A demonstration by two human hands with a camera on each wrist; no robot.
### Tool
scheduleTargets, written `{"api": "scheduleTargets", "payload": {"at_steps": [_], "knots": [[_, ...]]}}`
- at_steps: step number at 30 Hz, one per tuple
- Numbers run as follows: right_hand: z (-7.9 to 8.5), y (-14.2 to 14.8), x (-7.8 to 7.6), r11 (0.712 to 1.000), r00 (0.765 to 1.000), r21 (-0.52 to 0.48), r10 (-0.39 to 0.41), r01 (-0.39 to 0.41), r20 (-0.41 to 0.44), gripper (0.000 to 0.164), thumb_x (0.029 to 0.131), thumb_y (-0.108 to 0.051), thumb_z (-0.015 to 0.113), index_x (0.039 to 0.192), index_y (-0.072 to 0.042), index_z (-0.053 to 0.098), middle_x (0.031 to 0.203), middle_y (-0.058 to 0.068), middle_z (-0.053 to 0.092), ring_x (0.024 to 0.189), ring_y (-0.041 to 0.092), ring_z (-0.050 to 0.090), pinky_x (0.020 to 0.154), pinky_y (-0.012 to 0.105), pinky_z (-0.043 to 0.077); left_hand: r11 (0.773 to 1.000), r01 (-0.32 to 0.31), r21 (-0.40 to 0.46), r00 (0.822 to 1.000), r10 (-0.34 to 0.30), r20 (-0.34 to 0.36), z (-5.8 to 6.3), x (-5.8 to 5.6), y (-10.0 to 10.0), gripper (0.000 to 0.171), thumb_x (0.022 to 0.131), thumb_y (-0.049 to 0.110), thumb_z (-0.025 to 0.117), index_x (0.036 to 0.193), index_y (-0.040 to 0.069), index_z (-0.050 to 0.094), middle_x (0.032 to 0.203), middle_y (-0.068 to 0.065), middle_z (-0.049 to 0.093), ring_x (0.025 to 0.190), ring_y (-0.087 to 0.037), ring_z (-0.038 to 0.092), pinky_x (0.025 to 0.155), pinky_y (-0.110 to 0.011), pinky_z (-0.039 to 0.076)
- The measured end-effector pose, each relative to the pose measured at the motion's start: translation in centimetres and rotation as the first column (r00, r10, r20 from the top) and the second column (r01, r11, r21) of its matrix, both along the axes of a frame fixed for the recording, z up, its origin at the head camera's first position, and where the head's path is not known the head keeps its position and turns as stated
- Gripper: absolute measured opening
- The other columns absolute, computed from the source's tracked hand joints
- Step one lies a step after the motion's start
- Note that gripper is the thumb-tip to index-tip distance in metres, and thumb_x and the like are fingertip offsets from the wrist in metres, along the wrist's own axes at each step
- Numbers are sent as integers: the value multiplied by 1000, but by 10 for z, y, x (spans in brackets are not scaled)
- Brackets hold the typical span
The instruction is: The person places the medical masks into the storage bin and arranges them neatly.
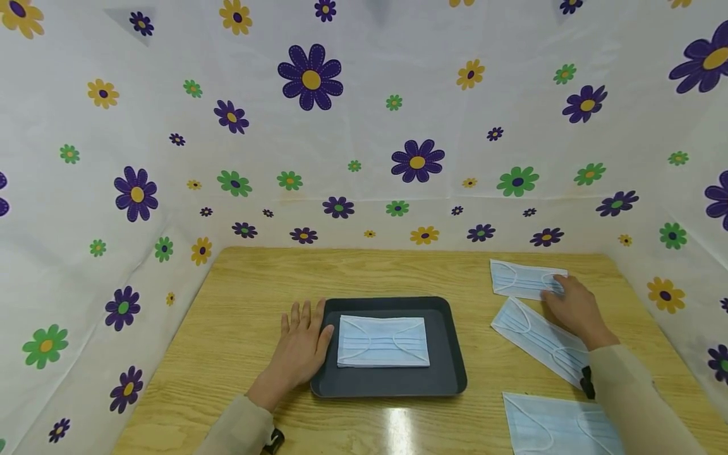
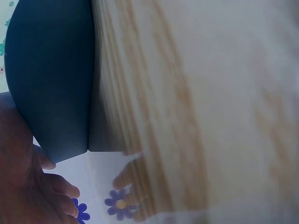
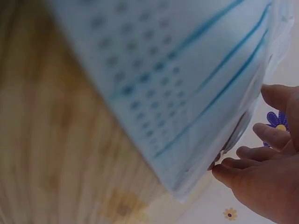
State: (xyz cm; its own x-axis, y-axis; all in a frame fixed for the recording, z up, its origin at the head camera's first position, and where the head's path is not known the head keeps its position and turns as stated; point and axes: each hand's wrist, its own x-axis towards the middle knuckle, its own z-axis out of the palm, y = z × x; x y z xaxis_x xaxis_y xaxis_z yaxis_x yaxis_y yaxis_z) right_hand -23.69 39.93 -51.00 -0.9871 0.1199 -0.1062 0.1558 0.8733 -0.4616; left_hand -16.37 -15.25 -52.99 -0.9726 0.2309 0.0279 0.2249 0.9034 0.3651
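Observation:
A dark grey tray [image 1: 392, 385] lies on the table with a stack of light blue face masks [image 1: 383, 341] inside it. My left hand [image 1: 298, 347] lies at the tray's left rim, fingers extended and thumb along the edge; the left wrist view shows the tray's side [image 2: 51, 84] close by. At the back right, my right hand [image 1: 574, 309] touches the right end of a face mask [image 1: 520, 278], thumb and fingers apart. A second, slanted face mask [image 1: 534, 338] lies under that wrist. It fills much of the right wrist view, blurred, beside the right fingers [image 3: 271, 135].
Another face mask [image 1: 557, 423] lies at the front right, partly covered by my right sleeve [image 1: 631, 398]. A white flower-printed sheet [image 1: 364, 126] surrounds the wooden table [image 1: 256, 272] at the back and sides.

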Motion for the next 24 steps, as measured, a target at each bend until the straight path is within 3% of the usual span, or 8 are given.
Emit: {"api": "scheduleTargets", "payload": {"at_steps": [11,24], "knots": [[-5,17,-5,998,997,32,44,-46,62,81,112,-38,44,152,27,18,152,55,15,138,75,21,115,80,24,1000,-4,1,1000,4,-1,2,1,1,66,115,42,36,169,7,22,168,-35,25,159,-56,13,125,-74,12],[-5,18,-4,990,994,96,99,-103,53,83,113,-44,37,149,30,24,148,56,21,135,74,21,114,80,25,1000,-2,6,1000,2,0,3,1,2,65,115,41,36,169,6,22,167,-36,26,159,-56,14,125,-75,12]]}}
